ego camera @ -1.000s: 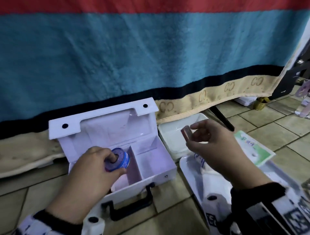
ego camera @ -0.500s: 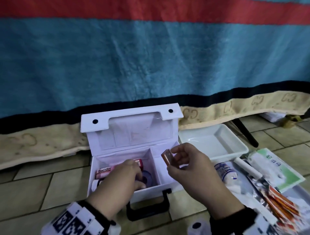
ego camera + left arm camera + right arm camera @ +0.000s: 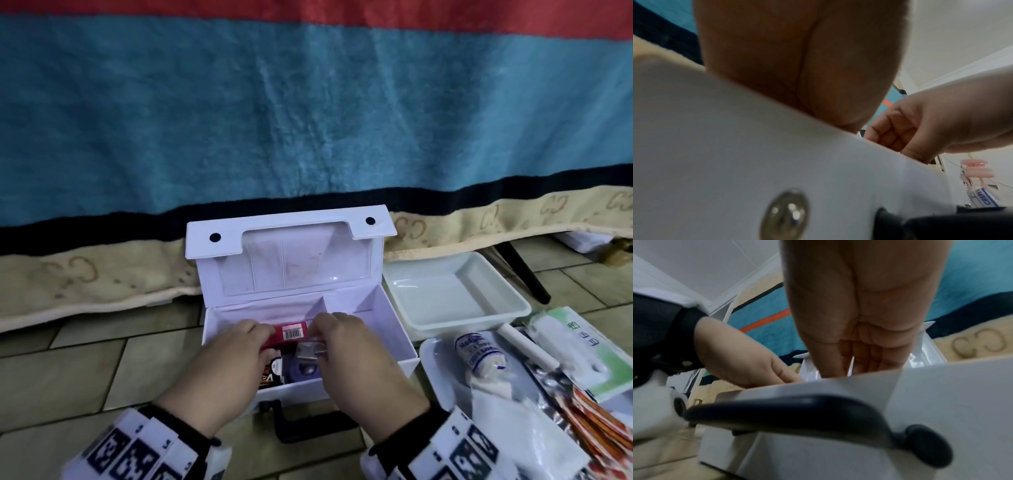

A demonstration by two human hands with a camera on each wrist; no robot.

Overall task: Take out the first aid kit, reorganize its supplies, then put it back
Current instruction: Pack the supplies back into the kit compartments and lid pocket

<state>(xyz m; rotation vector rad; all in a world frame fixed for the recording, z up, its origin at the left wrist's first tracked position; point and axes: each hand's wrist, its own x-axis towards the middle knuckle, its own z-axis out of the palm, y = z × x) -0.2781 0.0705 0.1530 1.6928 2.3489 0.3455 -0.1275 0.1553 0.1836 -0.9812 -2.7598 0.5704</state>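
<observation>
Both hands in the first aid kit (image 3: 394,329) left compartment: left hand (image 3: 226,370) gripping red box (image 3: 289,334), right hand (image 3: 356,359) pinching silver piece (image 3: 310,351).

The box's (image 3: 387,346) right compartment lies open from above. Both hands and a red carton (image 3: 291,334) crowd the left one; the raised lid (image 3: 291,260) blocks the back.

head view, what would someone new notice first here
The open white kit sits on the tiled floor against a big blue blanket. The left hand and right hand both reach into its left compartment, around a red box. To the right lie an empty white tray and loose supplies, including a bandage roll.
</observation>
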